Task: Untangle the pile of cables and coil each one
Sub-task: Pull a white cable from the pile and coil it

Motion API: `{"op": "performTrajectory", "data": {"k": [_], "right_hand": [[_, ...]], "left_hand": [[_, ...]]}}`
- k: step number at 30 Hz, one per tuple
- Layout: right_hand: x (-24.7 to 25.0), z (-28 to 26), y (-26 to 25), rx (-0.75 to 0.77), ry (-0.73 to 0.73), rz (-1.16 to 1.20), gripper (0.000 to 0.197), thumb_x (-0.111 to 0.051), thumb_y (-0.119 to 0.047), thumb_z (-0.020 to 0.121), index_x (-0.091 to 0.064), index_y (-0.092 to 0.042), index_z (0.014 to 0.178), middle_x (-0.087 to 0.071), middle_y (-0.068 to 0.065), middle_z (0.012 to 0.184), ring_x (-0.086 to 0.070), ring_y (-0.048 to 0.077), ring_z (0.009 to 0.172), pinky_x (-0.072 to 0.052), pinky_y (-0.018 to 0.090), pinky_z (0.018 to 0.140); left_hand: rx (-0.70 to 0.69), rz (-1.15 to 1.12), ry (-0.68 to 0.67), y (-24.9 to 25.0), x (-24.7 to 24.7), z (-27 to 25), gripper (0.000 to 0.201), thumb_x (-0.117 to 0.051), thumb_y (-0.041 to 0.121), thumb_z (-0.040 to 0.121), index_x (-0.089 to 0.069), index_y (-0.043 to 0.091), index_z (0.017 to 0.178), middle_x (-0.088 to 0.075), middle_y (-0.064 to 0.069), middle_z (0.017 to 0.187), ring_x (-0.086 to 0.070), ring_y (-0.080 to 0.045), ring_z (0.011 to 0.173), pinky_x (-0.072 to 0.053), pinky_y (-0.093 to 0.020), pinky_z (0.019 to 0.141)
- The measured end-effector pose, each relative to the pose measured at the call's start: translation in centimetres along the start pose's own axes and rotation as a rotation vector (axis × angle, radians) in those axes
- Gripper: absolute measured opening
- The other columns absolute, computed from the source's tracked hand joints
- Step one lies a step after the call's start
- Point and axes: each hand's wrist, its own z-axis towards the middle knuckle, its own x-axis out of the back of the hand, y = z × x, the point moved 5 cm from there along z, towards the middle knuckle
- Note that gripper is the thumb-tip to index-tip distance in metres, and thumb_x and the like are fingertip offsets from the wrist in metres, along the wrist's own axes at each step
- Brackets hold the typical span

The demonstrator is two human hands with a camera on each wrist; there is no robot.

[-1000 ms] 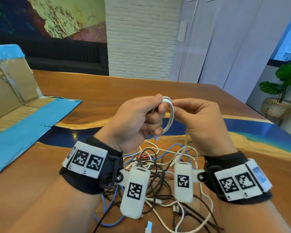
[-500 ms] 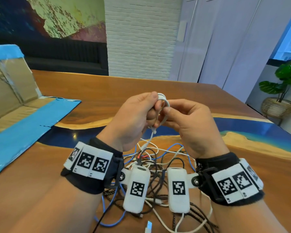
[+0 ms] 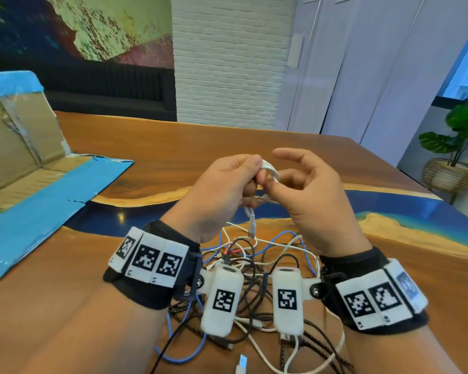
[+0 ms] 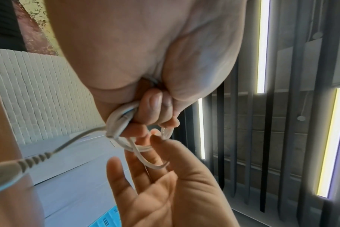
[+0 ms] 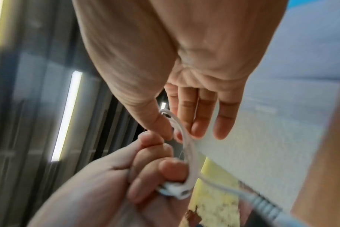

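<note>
Cable pile (image 3: 254,287) on table (image 3: 254,136), partly behind wrist cameras (image 3: 222,298); cardboard box (image 3: 16,147) nearby.

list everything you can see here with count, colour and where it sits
white cable: 1, white, looped into a coil in the left hand, plug end hanging below
cable pile: several, exact count unclear; white, blue, black and dark braided; on the table under the wrists
table: 1, wood with a blue band, under everything
cardboard box: 1, brown with blue tape, opened out at the table's left
potted plant: 1, green in a woven basket, far right
sofa: 1, black, along the back wall
wrist cameras: 2, white with black markers, one at each wrist
left hand: 1, grips the coil
right hand: 1, fingers extended, touching the coil's loop
</note>
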Motion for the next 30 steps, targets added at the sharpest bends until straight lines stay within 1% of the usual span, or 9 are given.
{"op": "performTrajectory", "data": {"k": [4, 8, 11, 13, 15, 17, 20, 24, 30], "right_hand": [[1.6, 0.1, -0.1, 0.074, 0.13, -0.135, 0.022, -0.083, -0.013, 0.083, -0.073, -0.017, 0.102, -0.072, 0.01, 0.079, -0.069, 0.025, 0.075, -0.063, 0.043, 0.071], [1.0, 0.2, -0.4, -0.027, -0.007, 0.179, 0.019, -0.069, 0.001, 0.09, -0.068, -0.011, 0.105, -0.069, 0.011, 0.069, -0.066, 0.02, 0.066, -0.059, 0.038, 0.072], [0.8, 0.2, -0.5, -0.148, -0.089, 0.464, 0.019, -0.055, 0.003, 0.097, -0.062, -0.009, 0.11, -0.048, 0.001, 0.057, -0.043, 0.014, 0.046, -0.049, 0.031, 0.054], [1.2, 0.3, -0.3, -0.178, -0.084, 0.474, 0.018, -0.051, 0.0, 0.1, -0.061, -0.01, 0.111, -0.039, 0.0, 0.057, -0.026, 0.01, 0.038, -0.035, 0.025, 0.042], [1.6, 0.4, -0.1, -0.135, -0.076, 0.348, 0.019, -0.052, -0.001, 0.101, -0.066, -0.011, 0.109, -0.045, 0.003, 0.059, -0.029, 0.01, 0.037, -0.034, 0.023, 0.04], [1.8, 0.5, -0.3, -0.045, -0.063, 0.16, 0.018, -0.059, -0.001, 0.099, -0.073, -0.011, 0.102, -0.062, 0.007, 0.065, -0.05, 0.015, 0.043, -0.047, 0.027, 0.048], [1.8, 0.6, -0.3, 0.043, -0.036, 0.001, 0.014, -0.069, 0.0, 0.092, -0.077, -0.012, 0.093, -0.078, 0.006, 0.08, -0.072, 0.018, 0.074, -0.057, 0.024, 0.07], [1.1, 0.4, -0.2, 0.101, -0.005, -0.084, 0.014, -0.075, -0.004, 0.088, -0.08, -0.016, 0.089, -0.079, -0.001, 0.083, -0.072, 0.011, 0.079, -0.058, 0.024, 0.075], [-0.3, 0.0, 0.5, -0.006, 0.043, 0.243, 0.012, -0.067, 0.001, 0.093, -0.077, -0.003, 0.099, -0.078, 0.019, 0.091, -0.075, 0.038, 0.091, -0.061, 0.047, 0.088]], "left_hand": [[-0.007, 0.035, 0.038, 0.2, 0.7, 0.0, 0.039, -0.032, 0.023, 0.111, -0.053, 0.01, 0.08, -0.033, 0.013, 0.049, -0.029, -0.01, 0.049, -0.04, -0.031, 0.063], [0.008, 0.031, 0.059, 0.0, 1.0, 0.1, 0.04, -0.033, 0.023, 0.111, -0.053, 0.009, 0.08, -0.031, 0.01, 0.05, -0.03, -0.009, 0.048, -0.042, -0.027, 0.059], [0.027, 0.079, 0.09, -0.6, 1.3, 0.3, 0.04, -0.036, 0.023, 0.111, -0.055, 0.01, 0.078, -0.031, 0.009, 0.052, -0.03, -0.009, 0.048, -0.04, -0.028, 0.06], [0.031, 0.113, 0.108, -0.6, 1.5, 0.3, 0.04, -0.037, 0.024, 0.11, -0.056, 0.011, 0.078, -0.033, 0.01, 0.052, -0.031, -0.01, 0.051, -0.04, -0.032, 0.064], [0.038, 0.079, 0.123, -0.5, 1.7, 0.3, 0.04, -0.036, 0.025, 0.11, -0.055, 0.011, 0.078, -0.032, 0.009, 0.051, -0.029, -0.012, 0.051, -0.04, -0.034, 0.064], [0.046, -0.049, 0.126, -0.2, 1.8, 0.2, 0.038, -0.036, 0.024, 0.11, -0.053, 0.011, 0.079, -0.028, 0.007, 0.051, -0.025, -0.013, 0.049, -0.039, -0.031, 0.06], [0.058, -0.28, 0.074, 0.4, 1.5, 0.0, 0.037, -0.035, 0.025, 0.11, -0.051, 0.012, 0.079, -0.021, 0.005, 0.054, -0.019, -0.011, 0.046, -0.037, -0.026, 0.054], [0.04, -0.45, 0.032, 0.6, 0.7, 0.0, 0.037, -0.037, 0.028, 0.108, -0.052, 0.014, 0.077, -0.017, 0.006, 0.057, -0.017, -0.01, 0.046, -0.04, -0.025, 0.053], [-0.013, -0.469, 0.101, 0.4, 1.1, 0.2, 0.037, -0.035, 0.029, 0.11, -0.05, 0.014, 0.079, -0.019, 0.004, 0.058, -0.017, -0.012, 0.05, -0.041, -0.027, 0.056]]}}
